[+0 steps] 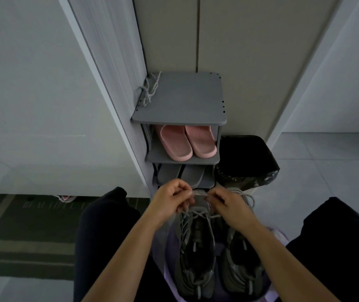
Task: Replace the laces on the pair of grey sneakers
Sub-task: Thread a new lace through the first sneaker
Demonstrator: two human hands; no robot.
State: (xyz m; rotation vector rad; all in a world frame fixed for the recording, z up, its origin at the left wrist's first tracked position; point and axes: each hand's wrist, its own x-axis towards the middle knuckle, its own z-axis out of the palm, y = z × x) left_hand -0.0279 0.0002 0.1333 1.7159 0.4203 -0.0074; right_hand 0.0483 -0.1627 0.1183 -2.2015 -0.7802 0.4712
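Observation:
Two grey sneakers stand side by side between my knees, on something pale purple. The left sneaker carries a grey lace threaded near its toe end. My left hand and my right hand each pinch that lace above the toe, and a short stretch of it runs taut between them. The right sneaker lies under my right forearm, with a loose lace end by its toe. Another bundle of grey laces lies on the top of the shoe rack.
A grey shoe rack stands straight ahead, holding pink slippers and grey slippers. A bin with a black bag sits to its right. A dark doormat lies at the left, white walls on both sides.

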